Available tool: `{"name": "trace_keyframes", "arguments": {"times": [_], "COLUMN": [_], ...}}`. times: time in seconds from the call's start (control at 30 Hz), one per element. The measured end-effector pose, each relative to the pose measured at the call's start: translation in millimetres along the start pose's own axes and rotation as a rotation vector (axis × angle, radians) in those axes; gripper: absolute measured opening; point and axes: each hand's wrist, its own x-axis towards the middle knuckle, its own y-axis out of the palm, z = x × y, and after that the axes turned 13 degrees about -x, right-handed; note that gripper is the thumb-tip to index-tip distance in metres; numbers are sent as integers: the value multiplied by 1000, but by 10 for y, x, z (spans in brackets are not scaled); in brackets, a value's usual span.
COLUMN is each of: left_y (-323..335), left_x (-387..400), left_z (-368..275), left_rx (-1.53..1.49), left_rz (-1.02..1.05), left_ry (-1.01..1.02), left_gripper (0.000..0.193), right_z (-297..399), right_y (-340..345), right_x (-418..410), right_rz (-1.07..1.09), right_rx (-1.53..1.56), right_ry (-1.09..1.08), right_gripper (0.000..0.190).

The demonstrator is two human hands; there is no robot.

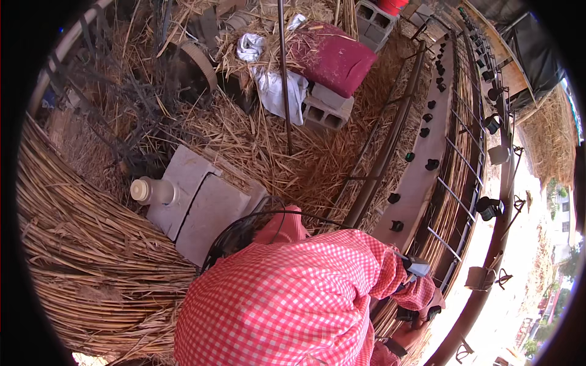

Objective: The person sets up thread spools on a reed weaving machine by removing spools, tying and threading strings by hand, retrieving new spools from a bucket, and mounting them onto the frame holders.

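Both my hands are at the lower right, over the reeds of a mat on a long metal frame. My left hand (438,300) shows only partly below its red checked sleeve; a small grey device (416,265) is strapped on that arm. My right hand (407,336) has a dark band at the wrist, its fingers close to two small black pieces (432,313). Whether either hand grips one cannot be made out. Similar black pieces (397,226) sit spaced along a pale plank (407,183) beside the reed mat (462,137).
Concrete blocks (215,201) stand behind me with a pale lidded jug (160,191) on them. Reed bundles (100,274) lie at left. A maroon cushion (334,55) rests on a hollow block (327,110). A thin metal post (284,82) rises from the straw. A brown pipe (490,256) borders the mat.
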Motion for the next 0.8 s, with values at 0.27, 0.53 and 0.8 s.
{"name": "trace_keyframes", "arguments": {"times": [0.27, 0.53, 0.8], "left_y": [-19, 1069, 1275], "left_x": [-371, 228, -245], "left_z": [308, 486, 381], "left_rx": [114, 119, 41], "left_rz": [18, -258, -275], "left_ry": [131, -1, 62], "left_gripper": [50, 38, 18], "right_z": [286, 651, 828], "right_y": [192, 418, 203], "right_x": [-468, -701, -963], "right_rz": [141, 63, -29], "right_rx": [-690, -403, -437], "right_ry": [-305, -308, -336], "right_gripper": [14, 18, 23]}}
